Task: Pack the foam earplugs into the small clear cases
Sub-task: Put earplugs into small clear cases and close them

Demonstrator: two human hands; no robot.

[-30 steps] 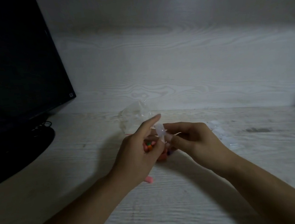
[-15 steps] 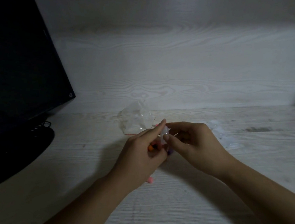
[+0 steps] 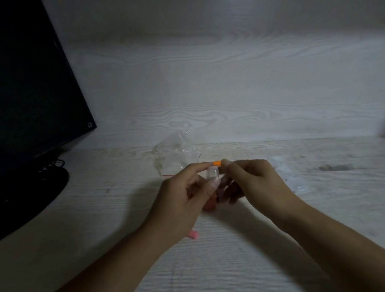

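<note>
At frame centre, our left hand (image 3: 187, 200) pinches a small clear case (image 3: 213, 174) between thumb and forefinger; our right hand (image 3: 253, 182) pinches an orange earplug (image 3: 217, 163) just above it. A pink earplug (image 3: 193, 234) lies on the table (image 3: 221, 271) below the left wrist.

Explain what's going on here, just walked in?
A person is packing foam earplugs at a pale wood-grain desk. The left hand holds a small clear case upright; the right hand pinches an orange earplug at its top. A pink earplug lies below, a clear bag behind.
</note>
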